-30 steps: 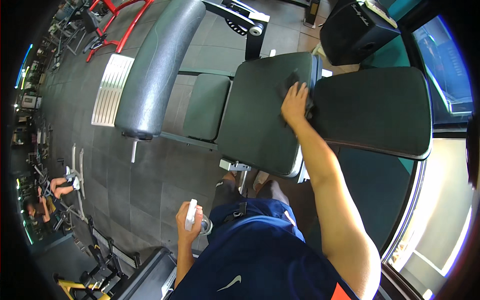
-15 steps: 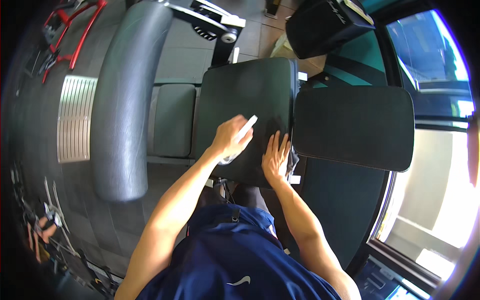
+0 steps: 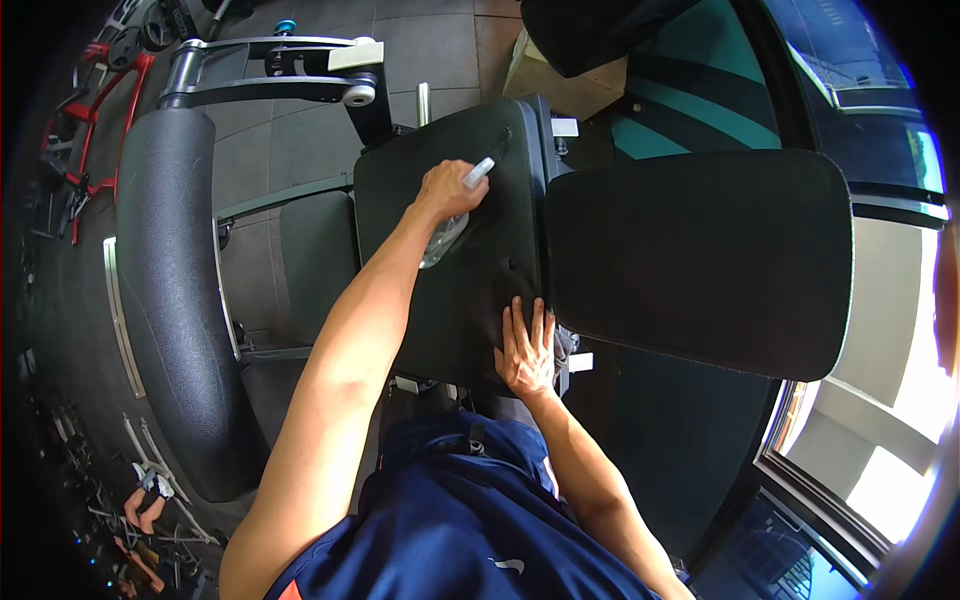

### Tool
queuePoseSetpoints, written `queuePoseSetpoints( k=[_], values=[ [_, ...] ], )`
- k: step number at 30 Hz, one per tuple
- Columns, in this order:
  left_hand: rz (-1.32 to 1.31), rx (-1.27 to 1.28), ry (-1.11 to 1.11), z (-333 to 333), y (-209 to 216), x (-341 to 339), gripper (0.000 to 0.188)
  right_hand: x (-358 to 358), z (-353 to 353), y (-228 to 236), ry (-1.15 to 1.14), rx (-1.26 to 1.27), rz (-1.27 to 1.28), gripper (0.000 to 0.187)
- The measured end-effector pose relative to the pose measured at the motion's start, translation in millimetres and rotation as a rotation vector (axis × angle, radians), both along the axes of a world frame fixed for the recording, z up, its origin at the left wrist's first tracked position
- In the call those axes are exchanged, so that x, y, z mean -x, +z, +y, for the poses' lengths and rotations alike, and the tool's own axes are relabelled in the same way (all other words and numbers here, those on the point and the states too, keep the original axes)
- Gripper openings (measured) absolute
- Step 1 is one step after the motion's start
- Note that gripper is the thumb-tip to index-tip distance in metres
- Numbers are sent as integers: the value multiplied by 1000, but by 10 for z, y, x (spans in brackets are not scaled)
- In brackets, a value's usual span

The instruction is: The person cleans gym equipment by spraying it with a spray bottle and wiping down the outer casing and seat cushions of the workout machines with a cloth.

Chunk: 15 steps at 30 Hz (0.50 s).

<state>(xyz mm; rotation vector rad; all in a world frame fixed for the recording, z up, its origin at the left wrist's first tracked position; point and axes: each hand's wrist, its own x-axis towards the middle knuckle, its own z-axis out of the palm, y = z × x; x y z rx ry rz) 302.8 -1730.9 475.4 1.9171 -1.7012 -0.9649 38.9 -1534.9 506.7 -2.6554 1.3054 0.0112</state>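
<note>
A clear spray bottle [image 3: 444,240] with a white trigger head is gripped in my left hand [image 3: 446,190], above the black seat pad [image 3: 400,165] of a gym machine. Its nozzle points toward the pad's far right corner, where a wet patch shows. My right hand [image 3: 525,362] lies flat near the pad's right edge, fingers stretched out and slightly apart. Just beyond that edge, beside the fingers, hangs a dark, crumpled, cloth-like thing [image 3: 563,345]; whether the hand touches it, I cannot tell. Another wet-looking smear lies just beyond my right fingertips.
A flat black backrest [image 3: 700,260] extends to the right of the seat. On the left stands a thick padded roller [image 3: 170,290] on a metal arm [image 3: 250,90]. A wooden box [image 3: 560,85] is at the far side, windows are on the right, and other people [image 3: 148,505] are at lower left.
My left hand with the spray bottle has moved toward the pad's far side. My right hand remains flat near the edge. The view has shifted, and a wet patch now shows at the far corner.
</note>
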Motion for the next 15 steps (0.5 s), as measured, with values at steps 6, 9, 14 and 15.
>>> queuePoseSetpoints(
  k=[6, 9, 14, 15],
  values=[
    [24, 85, 2, 1202, -375, 41, 25, -42, 8, 6, 16, -7, 36, 84],
    [20, -103, -14, 1948, -424, 140, 23, -68, 24, 70, 25, -63, 72, 84],
    [97, -54, 75, 3104, -228, 171, 20, -210, -93, 133, 182, -161, 344, 85],
    [116, -63, 106, 3282, -179, 136, 20, -338, -256, 141, 245, -117, 431, 85]
  ],
)
